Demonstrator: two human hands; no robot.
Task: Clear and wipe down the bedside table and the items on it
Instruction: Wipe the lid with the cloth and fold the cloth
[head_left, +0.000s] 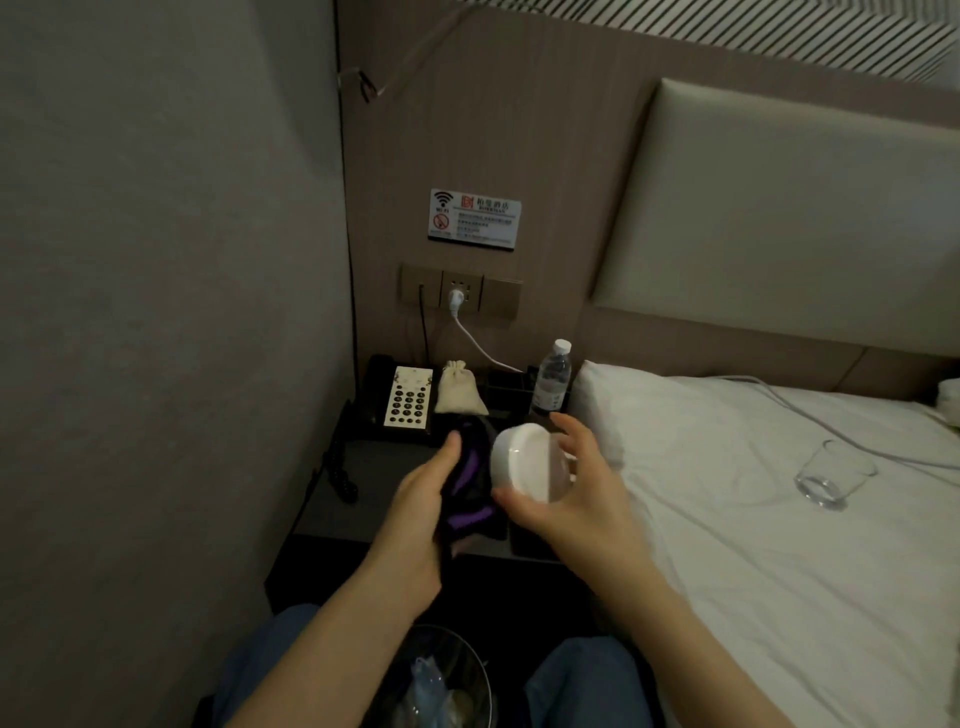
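Note:
My right hand (566, 499) holds a white cup (524, 462) tilted on its side above the dark bedside table (363, 493), thumb under it and fingers spread behind. My left hand (426, 499) grips a dark cloth with purple stripes (470, 483) and presses it against the cup's left side. At the back of the table stand a black telephone with a white keypad (408, 397), a small beige drawstring pouch (460, 389) and a clear water bottle (551, 379).
A clear drinking glass (831, 475) lies on the white bed sheet at the right. A white cable (478, 343) runs from the wall socket toward the bed. A bin with a plastic liner (436, 680) stands between my knees. The wall is close on the left.

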